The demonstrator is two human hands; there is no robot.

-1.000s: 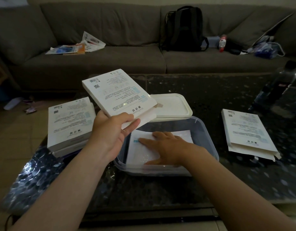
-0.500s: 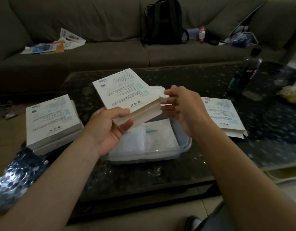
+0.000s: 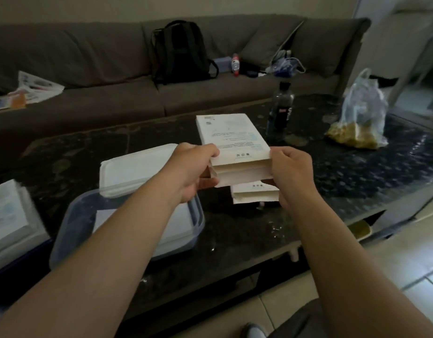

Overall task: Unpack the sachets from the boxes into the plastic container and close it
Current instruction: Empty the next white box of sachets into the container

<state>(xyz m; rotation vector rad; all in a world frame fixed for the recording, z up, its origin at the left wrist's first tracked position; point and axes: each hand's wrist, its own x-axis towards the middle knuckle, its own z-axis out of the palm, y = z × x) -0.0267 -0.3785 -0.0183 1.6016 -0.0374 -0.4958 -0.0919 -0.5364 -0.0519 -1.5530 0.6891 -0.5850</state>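
Note:
I hold a white printed box in the air with both hands, its open end toward me. My left hand grips the near left corner and my right hand grips the near right corner. Under it on the table lies another opened white box. The clear plastic container sits at the lower left with white sachets inside. Its white lid lies just behind it. A stack of white boxes shows at the left edge, blurred.
The dark glass coffee table carries a dark bottle and a plastic bag with yellowish contents at the right. Behind stands a grey sofa with a black backpack, papers and small items.
The view has swung right. My hands carried the box rightward from above the container to above the opened box. My right hand has closed onto the box's near right corner.

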